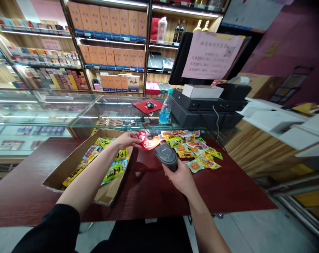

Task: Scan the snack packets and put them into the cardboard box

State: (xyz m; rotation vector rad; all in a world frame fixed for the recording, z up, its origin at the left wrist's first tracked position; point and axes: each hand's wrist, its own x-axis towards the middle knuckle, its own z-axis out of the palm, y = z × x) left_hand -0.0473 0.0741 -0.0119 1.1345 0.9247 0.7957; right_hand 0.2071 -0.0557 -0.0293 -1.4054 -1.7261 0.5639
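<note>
My left hand (130, 139) pinches the end of a snack packet (149, 141), which glows red under the scanner's light. In my right hand (182, 175) is a dark grey barcode scanner (166, 154), its head tipped toward that packet, a short gap between them. Below my left forearm stands an open cardboard box (106, 195) with several green, yellow and blue snack packets (114, 173) inside. Right of the scanner, a loose pile of snack packets (189, 146) is spread on the dark red table (149, 189).
Behind the table runs a glass display counter (83, 112), bearing a bottle of blue liquid (165, 109), a mouse (150, 104) on a red pad and a black cash drawer (201, 112). A monitor (179, 59) with a paper sign stands above. Shelves of boxes (109, 23) line the wall.
</note>
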